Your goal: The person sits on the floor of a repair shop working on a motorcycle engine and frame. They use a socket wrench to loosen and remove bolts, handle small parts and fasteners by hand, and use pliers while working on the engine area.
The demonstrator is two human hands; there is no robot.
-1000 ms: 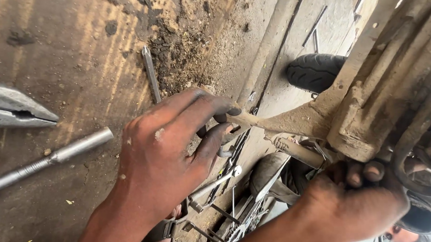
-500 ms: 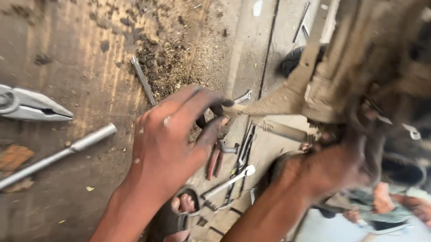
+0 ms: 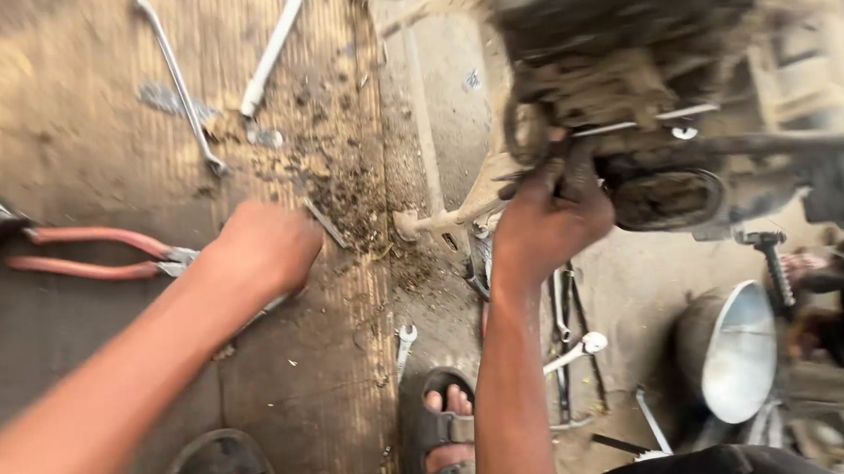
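Observation:
My left hand [image 3: 262, 252] is down on the dirty wooden floor, fingers curled under, right beside the jaws of the red-handled pliers [image 3: 91, 255]. A bit of grey metal shows beneath the hand, and whether the hand holds it is hidden. My right hand [image 3: 550, 217] reaches up to the grimy underside of a motorcycle [image 3: 628, 88], its fingers closed around a metal part there. A thin bent rod [image 3: 441, 221] sticks out to the left just below that hand.
Two long wrenches [image 3: 178, 86] and a rod [image 3: 274, 46] lie at the back of the floor beside a heap of dirt [image 3: 341, 188]. A small wrench [image 3: 404, 343] lies near my sandalled feet [image 3: 444, 431]. Loose tools [image 3: 571, 350] and a silver cover [image 3: 737, 354] are on the right.
My left hand has left the metal part by the machine and swung left down to the floor by the pliers. My right hand has risen to the machine's underside.

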